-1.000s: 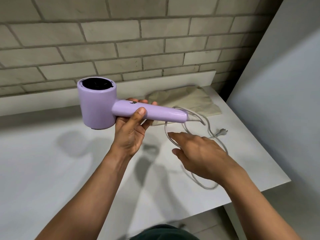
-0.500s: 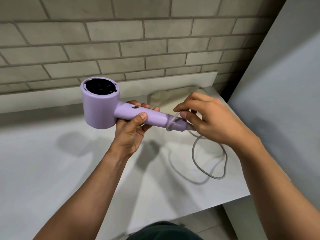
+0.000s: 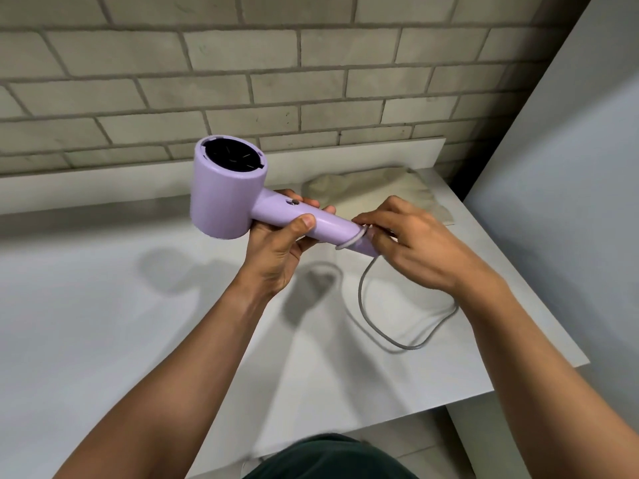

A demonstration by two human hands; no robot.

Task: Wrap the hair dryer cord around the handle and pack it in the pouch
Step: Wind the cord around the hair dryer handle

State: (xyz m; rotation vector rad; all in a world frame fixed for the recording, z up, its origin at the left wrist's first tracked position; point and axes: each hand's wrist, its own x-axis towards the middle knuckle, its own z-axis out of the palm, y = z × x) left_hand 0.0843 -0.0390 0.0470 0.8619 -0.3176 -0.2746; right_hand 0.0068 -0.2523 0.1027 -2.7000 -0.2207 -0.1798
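Observation:
A lilac hair dryer (image 3: 226,195) is held in the air above the white table, its barrel pointing up and back. My left hand (image 3: 276,250) grips the middle of its handle. At the handle's end my right hand (image 3: 411,243) pinches the grey cord (image 3: 387,335), one turn of which lies around the handle. The remaining cord hangs down in a loop onto the table. A beige cloth pouch (image 3: 377,190) lies flat behind my right hand, at the back right of the table. The plug is hidden.
The white table (image 3: 103,323) runs along a brick wall (image 3: 276,81), with a low white upstand behind. Its right edge ends close to a grey panel (image 3: 570,202). The front edge is near my body.
My right hand rose from the table with the cord and brought one turn around the handle's end. The dryer tilted a little; the cord loop on the table shrank.

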